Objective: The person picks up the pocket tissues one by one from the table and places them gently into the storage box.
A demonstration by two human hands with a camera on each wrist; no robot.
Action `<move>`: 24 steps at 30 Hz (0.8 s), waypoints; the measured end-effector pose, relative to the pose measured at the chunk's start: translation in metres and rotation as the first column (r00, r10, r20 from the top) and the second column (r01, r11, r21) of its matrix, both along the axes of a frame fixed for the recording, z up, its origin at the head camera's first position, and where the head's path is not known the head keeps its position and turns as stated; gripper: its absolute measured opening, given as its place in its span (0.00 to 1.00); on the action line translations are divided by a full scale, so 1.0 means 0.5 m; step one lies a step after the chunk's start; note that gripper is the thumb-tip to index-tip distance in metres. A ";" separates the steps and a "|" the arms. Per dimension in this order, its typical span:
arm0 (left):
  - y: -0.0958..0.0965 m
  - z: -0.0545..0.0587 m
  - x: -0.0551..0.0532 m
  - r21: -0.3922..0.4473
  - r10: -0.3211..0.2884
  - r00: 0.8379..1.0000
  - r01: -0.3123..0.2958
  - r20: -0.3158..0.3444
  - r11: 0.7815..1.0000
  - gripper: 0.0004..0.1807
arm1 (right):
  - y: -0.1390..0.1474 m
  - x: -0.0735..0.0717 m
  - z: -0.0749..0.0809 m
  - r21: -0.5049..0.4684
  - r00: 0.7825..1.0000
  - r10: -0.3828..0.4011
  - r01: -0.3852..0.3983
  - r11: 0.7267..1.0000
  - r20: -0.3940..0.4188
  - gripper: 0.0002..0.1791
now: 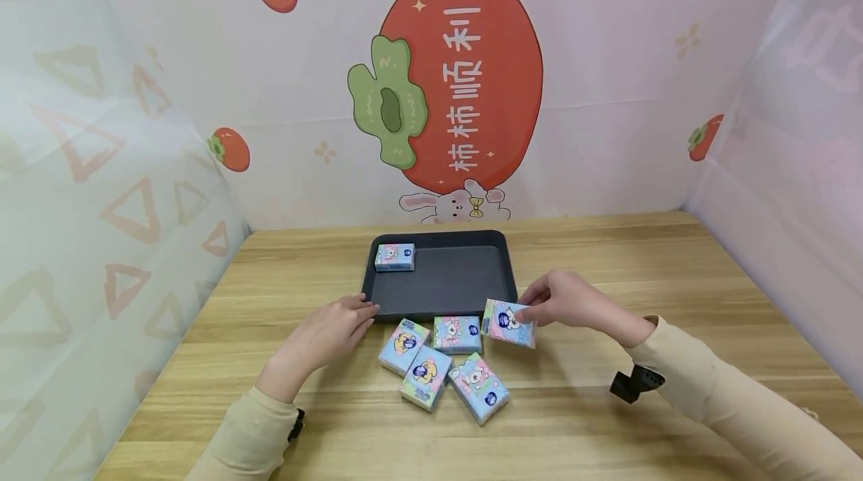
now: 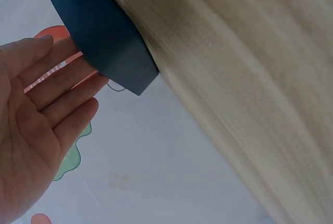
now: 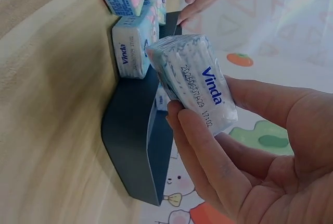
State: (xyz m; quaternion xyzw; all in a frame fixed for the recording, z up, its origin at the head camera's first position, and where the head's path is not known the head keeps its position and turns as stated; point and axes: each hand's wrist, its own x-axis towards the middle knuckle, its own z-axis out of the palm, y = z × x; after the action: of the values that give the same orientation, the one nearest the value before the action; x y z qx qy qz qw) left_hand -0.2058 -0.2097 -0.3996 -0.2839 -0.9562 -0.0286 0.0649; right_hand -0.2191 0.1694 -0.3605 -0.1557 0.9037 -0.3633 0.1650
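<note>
My right hand [image 1: 569, 303] pinches a tissue pack [image 1: 509, 322] between thumb and fingers, tilted above the near right corner of the dark tray [image 1: 445, 314]. In the right wrist view the held pack [image 3: 195, 81] shows its white end with blue "Vinda" lettering. My left hand [image 1: 333, 331] has its fingertips at the tray's near left corner. Its fingers [image 2: 62, 86] look nearly straight in the left wrist view, against the tray wall [image 2: 104, 36]. One tissue pack [image 1: 395, 257] lies in the tray's far left corner.
Several tissue packs lie on the wooden table in front of the tray, among them one near the tray's front wall [image 1: 457, 335], one angled right [image 1: 479, 388] and two touching at left [image 1: 426, 377]. A printed backdrop [image 1: 607, 159] stands behind the table.
</note>
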 end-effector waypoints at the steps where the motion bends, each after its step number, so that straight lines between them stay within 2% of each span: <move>1: 0.000 0.000 0.000 -0.001 0.001 1.000 -0.001 0.001 1.000 0.15 | -0.001 -0.003 0.002 -0.003 1.000 0.000 0.000 1.000 0.000 0.17; 11: 0.000 0.002 0.000 -0.002 0.004 1.000 -0.004 0.006 1.000 0.15 | -0.009 -0.034 0.015 -0.004 0.999 0.015 -0.015 1.000 -0.033 0.17; 24: -0.001 -0.003 -0.001 -0.007 0.009 1.000 -0.009 0.005 1.000 0.15 | -0.032 -0.072 0.023 -0.030 1.000 -0.006 0.005 1.000 -0.014 0.18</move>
State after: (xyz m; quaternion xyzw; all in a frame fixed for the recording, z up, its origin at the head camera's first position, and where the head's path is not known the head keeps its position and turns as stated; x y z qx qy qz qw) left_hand -0.2061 -0.2102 -0.4011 -0.2798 -0.9577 -0.0259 0.0618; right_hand -0.2554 0.1535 -0.3490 -0.1580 0.8997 -0.3760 0.1553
